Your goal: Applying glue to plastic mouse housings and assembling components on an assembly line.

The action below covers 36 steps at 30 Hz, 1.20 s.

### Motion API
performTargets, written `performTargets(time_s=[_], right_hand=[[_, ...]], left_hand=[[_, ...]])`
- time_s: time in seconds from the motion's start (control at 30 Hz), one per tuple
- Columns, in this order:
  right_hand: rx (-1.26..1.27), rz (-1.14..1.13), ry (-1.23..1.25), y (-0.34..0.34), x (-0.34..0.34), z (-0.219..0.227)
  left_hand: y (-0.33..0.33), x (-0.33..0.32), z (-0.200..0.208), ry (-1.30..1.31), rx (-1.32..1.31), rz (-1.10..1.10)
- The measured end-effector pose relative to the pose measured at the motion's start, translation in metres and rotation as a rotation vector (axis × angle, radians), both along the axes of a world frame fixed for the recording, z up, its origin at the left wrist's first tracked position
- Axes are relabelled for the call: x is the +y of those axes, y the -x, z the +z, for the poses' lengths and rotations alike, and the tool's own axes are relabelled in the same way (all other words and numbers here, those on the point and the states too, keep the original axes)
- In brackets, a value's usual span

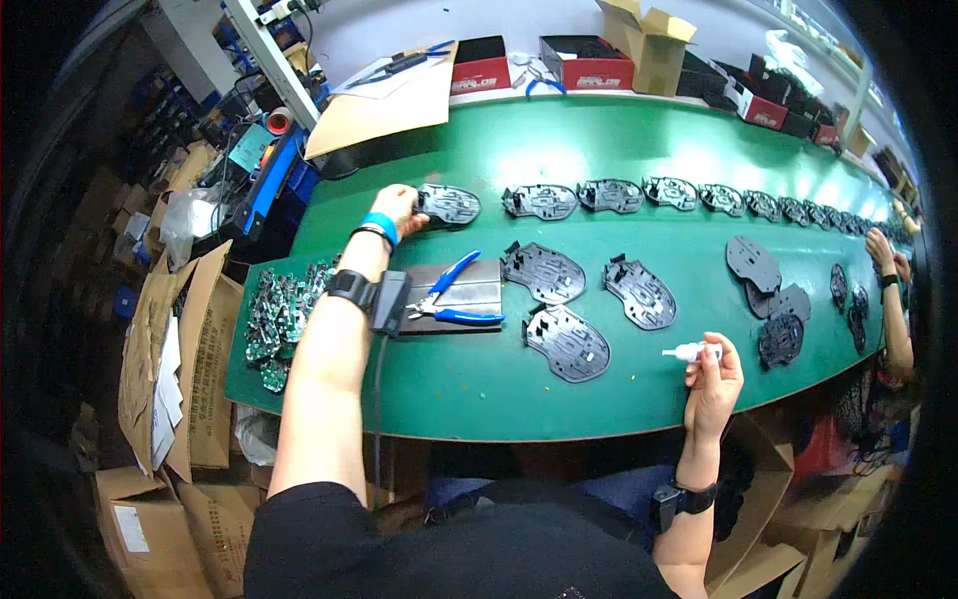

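My left hand (397, 207) reaches to the far left of the green table and grips the left end of a black computer-mouse base (449, 205). Between the fingers of my right hand (713, 381) is a small white dropper bottle (689, 351), its thin tip pointing left. The bottle is held over the near part of the table, apart from the parts. Nearest to it lies one mouse base (640, 294). Two more, an upper base (545, 273) and a lower base (567, 342), lie left of that one, inner sides up.
Blue-handled cutters (454, 292) lie on a dark mat (469, 285), beside a heap of green circuit boards (284, 319). A row of bases (611, 196) runs right toward another person's hands (883, 252). Dark shells (753, 265) lie nearer. Red boxes (481, 72) stand behind.
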State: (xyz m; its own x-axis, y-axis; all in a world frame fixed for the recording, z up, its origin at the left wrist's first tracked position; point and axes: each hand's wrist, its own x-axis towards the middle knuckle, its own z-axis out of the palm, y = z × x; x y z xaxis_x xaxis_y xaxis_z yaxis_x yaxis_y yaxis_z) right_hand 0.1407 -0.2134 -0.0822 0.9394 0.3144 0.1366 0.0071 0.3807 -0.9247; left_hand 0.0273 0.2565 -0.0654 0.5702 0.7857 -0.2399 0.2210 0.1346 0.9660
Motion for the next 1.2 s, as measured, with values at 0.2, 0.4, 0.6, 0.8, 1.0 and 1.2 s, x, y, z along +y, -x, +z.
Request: performTargets(time_s=[0.2,0.4,0.6,0.8,1.0,1.2], right_hand=[[0.001,0.006,0.008,0.000,0.003,-0.001],[-0.010,-0.001,0.017,-0.002,-0.002,-0.002],[0.001,0.005,0.009,-0.003,0.001,0.000],[0.048,-0.008,-0.040,0.001,0.001,0.000],[0.123,0.130,-0.023,0.027,0.015,0.009],[0.116,0.165,0.005,0.036,0.022,0.012]], left_hand=[[-0.021,-0.005,-0.012,-0.061,0.194,0.058],[-0.030,-0.032,0.011,-0.436,0.544,-0.054],[-0.013,-0.133,0.049,-1.071,0.023,-0.400],[0.017,-0.230,0.033,-1.162,0.520,-0.581],[0.017,-0.240,0.012,-1.124,0.445,-0.481],[0.025,-0.246,0.024,-0.936,0.035,-0.441]])
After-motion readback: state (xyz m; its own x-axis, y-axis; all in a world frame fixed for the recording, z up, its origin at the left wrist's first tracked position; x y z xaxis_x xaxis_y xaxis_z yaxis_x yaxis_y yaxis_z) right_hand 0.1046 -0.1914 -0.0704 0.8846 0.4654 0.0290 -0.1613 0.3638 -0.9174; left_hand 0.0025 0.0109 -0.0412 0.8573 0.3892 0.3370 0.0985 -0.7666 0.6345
